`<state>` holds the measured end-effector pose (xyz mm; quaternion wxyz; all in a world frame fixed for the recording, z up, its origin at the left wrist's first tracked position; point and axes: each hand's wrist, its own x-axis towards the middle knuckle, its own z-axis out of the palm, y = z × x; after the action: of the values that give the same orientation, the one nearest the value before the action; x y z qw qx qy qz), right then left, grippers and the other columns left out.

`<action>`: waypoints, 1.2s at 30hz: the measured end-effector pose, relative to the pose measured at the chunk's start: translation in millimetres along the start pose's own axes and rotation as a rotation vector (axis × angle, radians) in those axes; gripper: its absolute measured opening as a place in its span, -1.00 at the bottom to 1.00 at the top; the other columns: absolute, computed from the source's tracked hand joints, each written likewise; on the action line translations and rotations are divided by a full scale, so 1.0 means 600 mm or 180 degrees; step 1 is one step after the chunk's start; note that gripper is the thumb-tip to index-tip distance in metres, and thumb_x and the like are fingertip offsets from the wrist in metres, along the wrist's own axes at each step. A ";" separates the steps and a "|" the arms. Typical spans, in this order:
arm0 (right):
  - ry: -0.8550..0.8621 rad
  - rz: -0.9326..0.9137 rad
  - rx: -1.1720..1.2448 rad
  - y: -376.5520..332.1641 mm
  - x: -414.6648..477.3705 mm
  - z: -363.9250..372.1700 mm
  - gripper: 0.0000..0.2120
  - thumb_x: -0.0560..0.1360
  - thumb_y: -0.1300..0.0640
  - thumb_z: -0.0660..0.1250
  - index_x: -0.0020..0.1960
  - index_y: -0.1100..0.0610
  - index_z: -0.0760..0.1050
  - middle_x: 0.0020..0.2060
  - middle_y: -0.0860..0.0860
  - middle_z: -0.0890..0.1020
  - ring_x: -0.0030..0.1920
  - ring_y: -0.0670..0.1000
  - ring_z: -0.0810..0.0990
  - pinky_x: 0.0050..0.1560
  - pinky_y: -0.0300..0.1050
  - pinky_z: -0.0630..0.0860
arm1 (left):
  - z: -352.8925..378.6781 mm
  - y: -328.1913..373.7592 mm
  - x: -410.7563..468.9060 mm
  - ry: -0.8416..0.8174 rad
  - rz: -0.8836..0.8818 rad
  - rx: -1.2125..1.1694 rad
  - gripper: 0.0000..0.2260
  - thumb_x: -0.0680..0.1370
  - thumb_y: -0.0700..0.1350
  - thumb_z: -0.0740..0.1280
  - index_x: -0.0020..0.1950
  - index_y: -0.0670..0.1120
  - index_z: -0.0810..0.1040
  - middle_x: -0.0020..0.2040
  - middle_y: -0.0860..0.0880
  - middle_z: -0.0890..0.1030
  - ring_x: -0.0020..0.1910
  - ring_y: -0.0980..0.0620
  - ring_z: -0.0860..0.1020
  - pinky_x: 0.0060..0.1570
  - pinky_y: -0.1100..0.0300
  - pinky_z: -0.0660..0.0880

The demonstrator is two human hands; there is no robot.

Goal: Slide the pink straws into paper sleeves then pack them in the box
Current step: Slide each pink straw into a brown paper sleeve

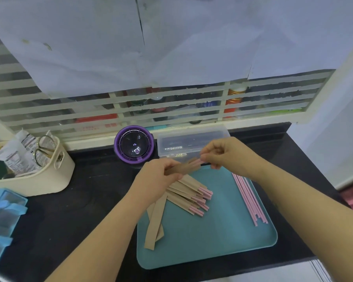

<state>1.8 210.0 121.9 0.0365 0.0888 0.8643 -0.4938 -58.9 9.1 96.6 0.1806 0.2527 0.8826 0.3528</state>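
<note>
**Black worktop (pixel 80 210): one pink straw (pixel 198 161) part-sleeved between your hands**

Behind the worktop stands a white slatted screen (pixel 171 110). Its upper part is covered by pale paper sheets (pixel 110 47), and jars and bottles show blurred through the slats. A teal tray (pixel 222 241) lies on the worktop in front of you, and your hands meet above its far edge.

Your left hand (pixel 157 176) holds a brown paper sleeve (pixel 181 168), fingers curled round it, with the sleeve slanting up to the right. Your right hand (pixel 228 155) pinches the pink straw at the sleeve's open end. Only a short pink length shows between the fingertips and the paper. Each grip is closed on what it holds.

Below your left hand a pile of sleeved straws (pixel 192 198) fans across the tray, pink tips poking out toward the lower right. A few empty sleeves (pixel 155 224) lie at the tray's left edge, partly over the rim. A bundle of bare pink straws (pixel 249 198) runs along the tray's right side, well apart from the pile.

The clear plastic box (pixel 183 142) sits just beyond the tray, behind your hands. I cannot tell whether its lid is on. To its left is a purple round container (pixel 134 147) with a clear domed top. At far left a cream basket (pixel 55 176) holds scissors (pixel 43 149) and crumpled packets, and a blue drawer unit (pixel 2 210) sits at the near left edge.
</note>
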 end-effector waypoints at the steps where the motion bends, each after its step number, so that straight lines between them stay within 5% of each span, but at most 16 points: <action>1: 0.0059 0.0132 0.0039 0.017 0.004 0.007 -0.96 0.49 0.11 0.38 -0.11 0.05 0.60 -0.35 -0.10 0.64 -0.40 -0.24 0.56 -0.24 -0.37 0.53 | 0.005 -0.015 0.003 0.0117 -0.0066 0.0130 -0.79 0.50 -0.07 0.39 0.13 0.10 0.57 -0.04 0.17 0.61 -0.06 0.23 0.53 -0.06 0.31 0.43; 6: 0.0630 0.1057 0.1352 0.112 0.010 0.046 -0.93 0.51 0.21 0.35 -0.11 0.18 0.61 -0.27 0.05 0.63 -0.30 -0.07 0.54 -0.25 -0.31 0.52 | 0.033 -0.106 -0.005 0.0651 -0.0566 0.0246 -0.66 0.52 -0.09 0.37 0.28 0.07 0.49 0.22 0.08 0.53 0.18 0.12 0.46 0.17 0.18 0.39; 12: 0.0974 0.1713 0.1976 0.176 0.017 0.116 -0.89 0.50 0.29 0.34 -0.19 0.17 0.54 -0.26 0.09 0.61 -0.33 -0.04 0.51 -0.27 -0.26 0.49 | 0.070 -0.171 -0.018 0.0309 -0.1188 0.0284 -0.70 0.51 -0.13 0.32 0.24 0.06 0.50 0.21 0.01 0.53 0.14 -0.02 0.52 0.14 0.01 0.48; 14: 0.0970 0.1740 0.1880 0.179 0.017 0.130 -0.89 0.50 0.29 0.34 -0.19 0.16 0.54 -0.28 0.08 0.60 -0.32 -0.03 0.52 -0.25 -0.24 0.48 | 0.087 -0.179 -0.019 0.0042 -0.1334 0.0488 -0.79 0.51 -0.13 0.25 0.09 0.10 0.53 0.15 -0.03 0.57 0.07 -0.07 0.54 0.06 0.00 0.52; 22: 0.0711 0.1593 0.0627 0.194 0.012 0.141 -0.95 0.49 0.24 0.36 -0.13 0.13 0.57 -0.23 0.05 0.64 -0.21 0.02 0.58 -0.02 -0.08 0.57 | 0.134 -0.186 -0.018 -0.0473 -0.1325 0.1285 -0.47 0.48 0.03 0.40 0.38 -0.02 0.30 0.29 -0.04 0.33 0.15 -0.07 0.49 0.08 0.02 0.50; 28: 0.0519 0.1513 0.0355 0.203 0.008 0.139 -0.94 0.51 0.26 0.34 -0.08 0.18 0.59 -0.29 0.04 0.62 -0.30 -0.06 0.56 -0.28 -0.36 0.51 | 0.135 -0.191 -0.014 -0.0374 -0.1411 0.0893 -0.47 0.48 -0.09 0.41 0.39 -0.02 0.29 0.30 -0.06 0.33 0.14 -0.09 0.50 0.11 0.02 0.49; 33: 0.0514 0.1478 0.0082 0.208 0.009 0.145 -0.95 0.49 0.19 0.38 -0.16 0.14 0.57 -0.28 0.07 0.65 -0.25 0.00 0.60 -0.20 -0.23 0.54 | 0.128 -0.195 -0.017 -0.0146 -0.1455 0.0333 -0.45 0.45 -0.14 0.39 0.41 0.02 0.32 0.28 -0.05 0.36 0.20 -0.06 0.45 0.15 0.04 0.48; 36: 0.1022 0.1417 -0.0333 0.218 0.007 0.137 -0.95 0.48 0.16 0.37 -0.09 0.13 0.59 -0.18 0.00 0.62 -0.07 0.07 0.60 -0.11 -0.17 0.46 | 0.120 -0.192 -0.017 0.0060 -0.1498 0.0255 -0.47 0.45 -0.14 0.38 0.40 0.03 0.33 0.29 -0.03 0.38 0.18 -0.03 0.46 0.09 0.07 0.50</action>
<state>20.5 204.8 -31.6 0.0113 0.3516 0.8425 -0.4079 -51.8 -30.2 -33.9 0.2395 0.0437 0.9321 0.2681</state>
